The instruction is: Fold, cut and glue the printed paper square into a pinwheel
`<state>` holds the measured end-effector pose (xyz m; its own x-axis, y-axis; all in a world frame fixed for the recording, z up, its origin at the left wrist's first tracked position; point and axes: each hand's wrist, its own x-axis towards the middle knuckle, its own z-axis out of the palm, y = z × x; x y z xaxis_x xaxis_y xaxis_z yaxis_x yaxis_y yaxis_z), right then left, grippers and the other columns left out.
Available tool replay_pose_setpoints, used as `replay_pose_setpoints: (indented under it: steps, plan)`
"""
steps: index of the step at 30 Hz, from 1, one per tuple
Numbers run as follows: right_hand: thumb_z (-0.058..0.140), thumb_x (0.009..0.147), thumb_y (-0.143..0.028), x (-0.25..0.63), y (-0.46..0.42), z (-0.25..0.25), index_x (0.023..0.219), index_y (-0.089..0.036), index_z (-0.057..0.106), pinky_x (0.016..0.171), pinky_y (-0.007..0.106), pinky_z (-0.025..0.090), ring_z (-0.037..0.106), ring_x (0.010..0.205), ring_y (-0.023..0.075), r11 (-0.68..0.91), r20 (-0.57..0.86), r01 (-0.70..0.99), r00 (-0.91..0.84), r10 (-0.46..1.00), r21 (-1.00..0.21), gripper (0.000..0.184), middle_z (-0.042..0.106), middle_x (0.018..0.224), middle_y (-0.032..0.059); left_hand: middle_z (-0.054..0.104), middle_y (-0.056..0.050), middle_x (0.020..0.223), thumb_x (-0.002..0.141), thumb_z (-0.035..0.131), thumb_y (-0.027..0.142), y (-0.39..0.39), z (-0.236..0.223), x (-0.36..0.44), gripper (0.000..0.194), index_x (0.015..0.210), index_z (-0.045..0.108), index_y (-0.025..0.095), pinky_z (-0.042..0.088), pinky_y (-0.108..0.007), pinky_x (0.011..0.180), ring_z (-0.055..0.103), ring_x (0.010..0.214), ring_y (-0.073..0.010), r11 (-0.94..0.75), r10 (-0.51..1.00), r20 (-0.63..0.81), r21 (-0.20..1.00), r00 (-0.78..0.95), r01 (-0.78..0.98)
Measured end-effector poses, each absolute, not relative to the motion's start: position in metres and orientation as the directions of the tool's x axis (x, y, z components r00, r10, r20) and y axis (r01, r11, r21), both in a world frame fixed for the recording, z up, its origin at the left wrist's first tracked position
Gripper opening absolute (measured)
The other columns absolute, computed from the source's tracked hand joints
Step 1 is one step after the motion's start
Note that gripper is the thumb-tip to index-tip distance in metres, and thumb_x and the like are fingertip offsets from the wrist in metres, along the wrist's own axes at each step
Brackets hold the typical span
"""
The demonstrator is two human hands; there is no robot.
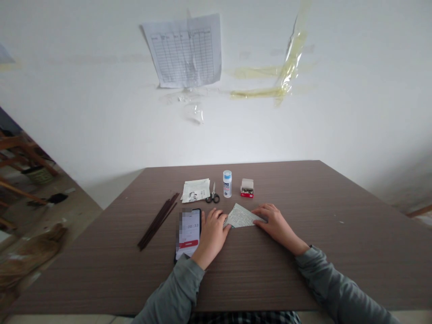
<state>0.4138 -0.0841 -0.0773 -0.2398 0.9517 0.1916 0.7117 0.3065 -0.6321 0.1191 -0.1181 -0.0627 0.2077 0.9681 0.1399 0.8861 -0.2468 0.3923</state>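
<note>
A printed sheet of paper (pixel 241 217), folded to a triangle, lies on the table between my hands with its point facing away from me. My left hand (pixel 214 231) pinches the left corner between thumb and fingers. At the right corner, my right hand (pixel 275 225) has its thumb and fingers closed on the paper. Just beyond the paper stand a white glue bottle with a blue cap (pixel 227 184) and a small red-and-white open box (pixel 247 188) holding small metallic pieces. Scissors (pixel 213 194) rest left of the bottle.
A phone (pixel 188 234) with a running timer lies beside my left hand. Farther left is a bundle of thin dark brown sticks (pixel 158 221). A stack of printed papers (pixel 195 191) sits behind the phone. The brown table (pixel 324 261) meets a white wall at its far edge.
</note>
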Motion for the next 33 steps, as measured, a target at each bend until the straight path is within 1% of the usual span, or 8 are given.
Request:
replay_pose_setpoints:
  steps: [6,12,17,20,22,24,27,33]
  plan:
    - [0.088,0.094,-0.024,0.412,-0.087,-0.075,0.125,-0.03,0.098,0.124,0.059,0.069,0.089,0.125,0.0388,0.288,0.202,0.677,-0.204,0.958,-0.677,0.033,0.096,0.123,0.0089,0.086,-0.018,0.172,0.116,0.082,0.019,-0.118,-0.064,0.118,0.034,0.146,0.095,0.029,0.04,-0.086,0.158,0.07,0.178,-0.0476,-0.247,0.968,0.146,0.427,0.203,0.87]
    - [0.087,0.1,-0.036,0.414,-0.086,-0.075,0.1,-0.029,0.096,0.123,0.06,0.071,0.091,0.12,0.0394,0.313,0.203,0.678,-0.239,0.95,-0.665,0.012,0.097,0.112,0.0114,0.087,-0.017,0.172,0.113,0.084,0.017,-0.118,-0.061,0.116,0.037,0.147,0.095,0.029,0.038,-0.085,0.159,0.069,0.178,-0.0465,-0.239,0.971,0.136,0.461,0.198,0.855]
    - [0.081,0.109,-0.07,0.422,-0.089,-0.07,0.089,-0.03,0.096,0.126,0.064,0.071,0.093,0.122,0.0428,0.319,0.227,0.637,-0.224,0.948,-0.702,0.046,0.099,0.121,0.0167,0.091,-0.016,0.167,0.12,0.076,0.02,-0.116,-0.061,0.115,0.035,0.149,0.094,0.029,0.047,-0.083,0.155,0.074,0.174,-0.0438,-0.256,0.963,0.204,0.5,0.174,0.827]
    - [0.07,0.112,-0.085,0.425,-0.09,-0.067,0.081,-0.031,0.094,0.127,0.063,0.072,0.094,0.127,0.0443,0.309,0.216,0.591,-0.224,0.95,-0.745,0.067,0.1,0.127,0.0186,0.094,-0.013,0.162,0.127,0.067,0.026,-0.114,-0.06,0.113,0.033,0.138,0.099,0.03,0.047,-0.08,0.156,0.077,0.172,-0.0418,-0.246,0.966,0.207,0.53,0.157,0.812]
    - [0.067,0.113,-0.09,0.426,-0.089,-0.067,0.078,-0.031,0.093,0.125,0.062,0.073,0.094,0.127,0.0447,0.304,0.208,0.562,-0.23,0.951,-0.769,0.073,0.1,0.125,0.0184,0.095,-0.011,0.161,0.131,0.063,0.03,-0.112,-0.059,0.112,0.039,0.128,0.102,0.032,0.046,-0.078,0.158,0.077,0.172,-0.041,-0.225,0.972,0.185,0.539,0.146,0.812]
    - [0.068,0.112,-0.089,0.426,-0.087,-0.068,0.078,-0.031,0.094,0.126,0.062,0.073,0.094,0.13,0.0459,0.307,0.203,0.546,-0.243,0.948,-0.78,0.072,0.1,0.115,0.0178,0.094,-0.01,0.164,0.132,0.06,0.034,-0.112,-0.058,0.112,0.045,0.123,0.103,0.032,0.043,-0.078,0.159,0.075,0.173,-0.0412,-0.209,0.977,0.157,0.538,0.147,0.817]
    - [0.077,0.11,-0.08,0.427,-0.086,-0.071,0.079,-0.032,0.096,0.13,0.065,0.07,0.092,0.137,0.048,0.32,0.193,0.545,-0.277,0.941,-0.775,0.06,0.099,0.101,0.0157,0.092,-0.012,0.167,0.133,0.058,0.035,-0.112,-0.058,0.112,0.049,0.118,0.104,0.029,0.041,-0.08,0.159,0.073,0.175,-0.0418,-0.205,0.978,0.132,0.53,0.159,0.823]
    - [0.096,0.099,-0.051,0.428,-0.084,-0.074,0.086,-0.032,0.099,0.136,0.068,0.067,0.089,0.141,0.0484,0.335,0.172,0.584,-0.318,0.933,-0.739,0.023,0.101,0.112,0.0126,0.092,-0.014,0.167,0.127,0.07,0.031,-0.116,-0.056,0.113,0.035,0.116,0.103,0.029,0.043,-0.083,0.158,0.074,0.175,-0.0448,-0.224,0.975,0.13,0.508,0.183,0.832]
